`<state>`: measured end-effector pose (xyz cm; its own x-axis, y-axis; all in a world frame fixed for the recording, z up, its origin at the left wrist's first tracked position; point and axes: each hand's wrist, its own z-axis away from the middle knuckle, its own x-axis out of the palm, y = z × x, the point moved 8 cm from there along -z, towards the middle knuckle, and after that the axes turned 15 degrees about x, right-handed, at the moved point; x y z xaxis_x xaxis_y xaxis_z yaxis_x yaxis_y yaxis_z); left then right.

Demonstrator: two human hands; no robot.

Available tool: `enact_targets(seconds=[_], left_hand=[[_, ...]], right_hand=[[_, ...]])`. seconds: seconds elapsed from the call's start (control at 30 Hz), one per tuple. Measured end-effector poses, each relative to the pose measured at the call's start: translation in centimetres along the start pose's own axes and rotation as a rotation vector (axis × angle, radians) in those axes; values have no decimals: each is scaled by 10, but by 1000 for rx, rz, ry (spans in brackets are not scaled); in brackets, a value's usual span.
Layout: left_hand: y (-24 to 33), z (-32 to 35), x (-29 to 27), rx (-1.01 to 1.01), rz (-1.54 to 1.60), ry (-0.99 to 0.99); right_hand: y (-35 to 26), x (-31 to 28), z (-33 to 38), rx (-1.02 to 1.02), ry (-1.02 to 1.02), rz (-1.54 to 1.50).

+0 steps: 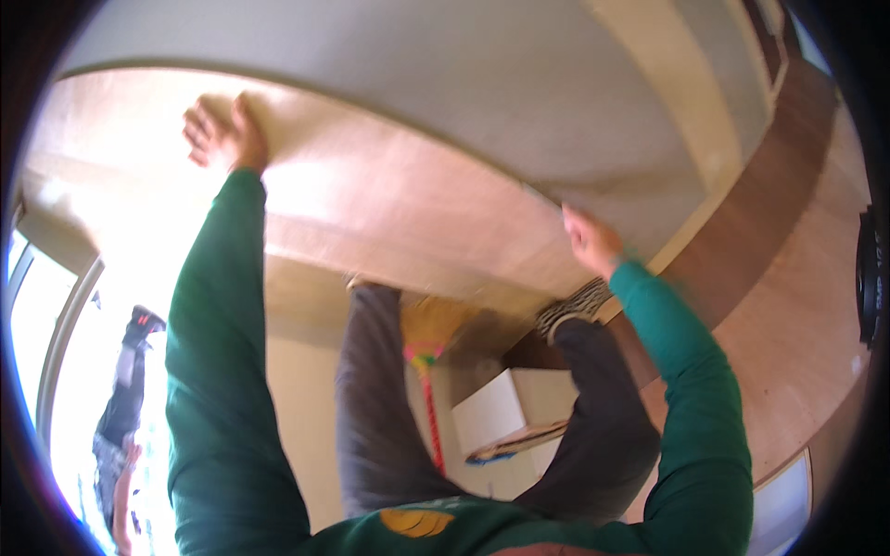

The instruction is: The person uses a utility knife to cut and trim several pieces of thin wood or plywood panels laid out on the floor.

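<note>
Head view: left grip (227, 141) released — fingers spread against the pale pinkish panel (380, 171). Right grip (593, 241) curled at the panel's edge; cannot tell if it's grasping anything. Panel runs between both grips, bordering the grey surface (445, 74). Writing: pale characters on a black object (868, 278) at far right — yellow print (415, 523) on the green top (482, 528). Red-handled broom (428, 403) and white box (482, 415) between the legs (380, 398).

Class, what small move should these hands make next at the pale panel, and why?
Perhaps slide the right hand slightly along the edge of the pale panel while the left hand steadies it: the right, fingers curled, is at that edge; the left is spread against the panel.
</note>
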<state>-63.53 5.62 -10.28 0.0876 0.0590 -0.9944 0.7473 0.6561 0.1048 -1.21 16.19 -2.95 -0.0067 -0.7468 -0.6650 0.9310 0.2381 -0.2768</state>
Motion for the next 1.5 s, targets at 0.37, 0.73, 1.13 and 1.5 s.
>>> enact_targets(seconds=[0.37, 0.73, 1.13, 1.5], left_hand=[[-17, 5, -5, -92, -30, -7], [-10, 2, -7, -63, 22, 29], [-14, 4, -3, -61, 23, 3], [-12, 1, -3, -57, 37, 11]], right_hand=[[-28, -185, -217, 434, 240, -320], [-45, -222, -270, 293, 288, -160], [-83, -280, -154, 186, 317, 25], [-139, -280, -75, 163, 387, 18]])
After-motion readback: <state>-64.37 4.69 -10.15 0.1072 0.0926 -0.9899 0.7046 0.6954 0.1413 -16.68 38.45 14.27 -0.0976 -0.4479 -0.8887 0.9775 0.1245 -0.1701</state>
